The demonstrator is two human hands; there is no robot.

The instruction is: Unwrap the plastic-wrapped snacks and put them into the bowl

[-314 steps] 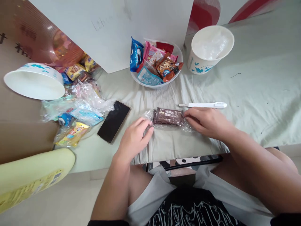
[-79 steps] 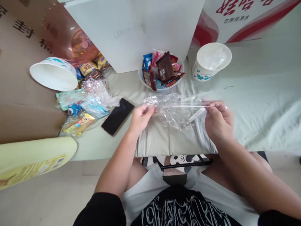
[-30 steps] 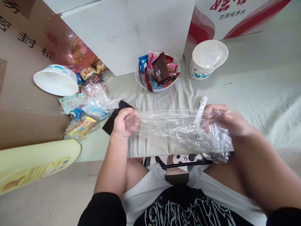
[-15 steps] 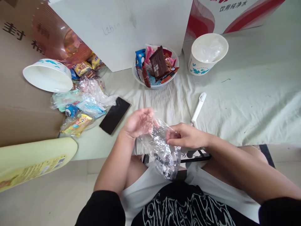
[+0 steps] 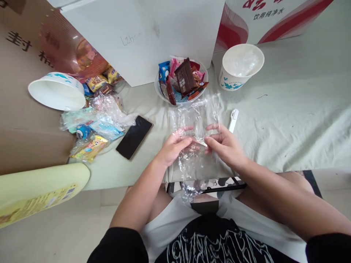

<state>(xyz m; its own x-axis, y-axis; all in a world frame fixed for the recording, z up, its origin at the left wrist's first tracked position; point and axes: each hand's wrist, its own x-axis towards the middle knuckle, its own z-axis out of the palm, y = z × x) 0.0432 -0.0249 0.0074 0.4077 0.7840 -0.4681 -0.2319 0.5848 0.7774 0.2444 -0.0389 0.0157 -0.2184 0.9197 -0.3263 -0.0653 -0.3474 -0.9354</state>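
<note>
A clear plastic bag (image 5: 189, 164) is stretched between my two hands over the table's front edge. Its upper end lies spread toward the bowl, and its crumpled lower end hangs above my lap. My left hand (image 5: 175, 146) pinches it from the left, thumb on top. My right hand (image 5: 223, 144) grips it from the right in the same way, thumb tip close to the other thumb. Just beyond the right hand lies a white-handled tool (image 5: 233, 119), its lower end hidden. Ahead stands a clear bowl (image 5: 181, 103) of wrapped snacks, a brown packet (image 5: 185, 77) on top.
A paper tub (image 5: 233, 82) with clear plastic inside stands at the back right. To the left are a phone (image 5: 134, 137), bagged snacks (image 5: 91, 148) and a tipped paper tub (image 5: 56, 93). White boxes (image 5: 153, 36) line the back; a yellow rounded object (image 5: 55, 179) juts in at left.
Both hands have shifted and now hold the plastic bag between them. The bag has gone from a bunched shape to one spread forward on the table. The view has tilted slightly.
</note>
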